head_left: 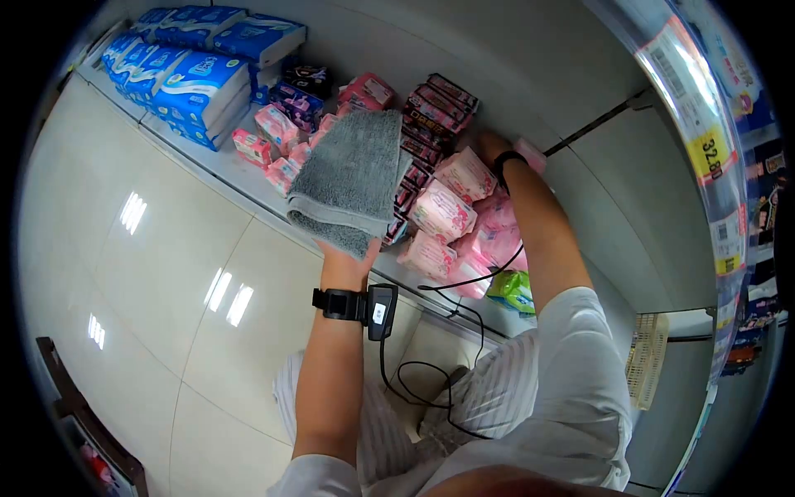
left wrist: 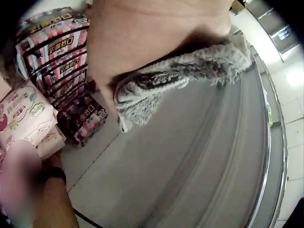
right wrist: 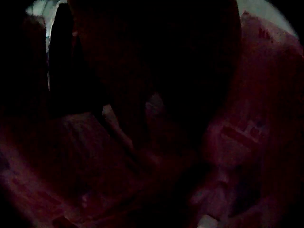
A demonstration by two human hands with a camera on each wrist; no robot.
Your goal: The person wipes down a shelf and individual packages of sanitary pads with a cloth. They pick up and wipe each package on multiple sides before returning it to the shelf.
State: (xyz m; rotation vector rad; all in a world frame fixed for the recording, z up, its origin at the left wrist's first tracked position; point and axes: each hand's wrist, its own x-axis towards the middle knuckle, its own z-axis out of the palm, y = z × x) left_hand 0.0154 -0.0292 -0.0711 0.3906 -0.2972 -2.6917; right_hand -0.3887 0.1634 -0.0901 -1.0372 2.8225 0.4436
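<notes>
My left hand [head_left: 362, 250] holds a folded grey towel [head_left: 348, 161] out over the shelf edge. In the left wrist view the towel [left wrist: 185, 71] bunches beneath the left hand [left wrist: 156, 33]. My right hand [head_left: 492, 146] reaches to the back of the shelf, behind pink soft packs [head_left: 443, 210] that look like sanitary pads. Its fingers are mostly hidden in the head view. The right wrist view is very dark, with finger shapes [right wrist: 130, 118] among reddish packs [right wrist: 242, 137]; I cannot tell whether they hold one.
Dark striped packs [head_left: 439, 112] stand stacked beside the pink ones. Blue tissue packs [head_left: 199, 87] fill the shelf's far left. A green pack [head_left: 513, 291] lies near the front edge. Price tags [head_left: 700, 141] line an upper shelf at right, and a black cable [head_left: 480, 323] hangs between the arms.
</notes>
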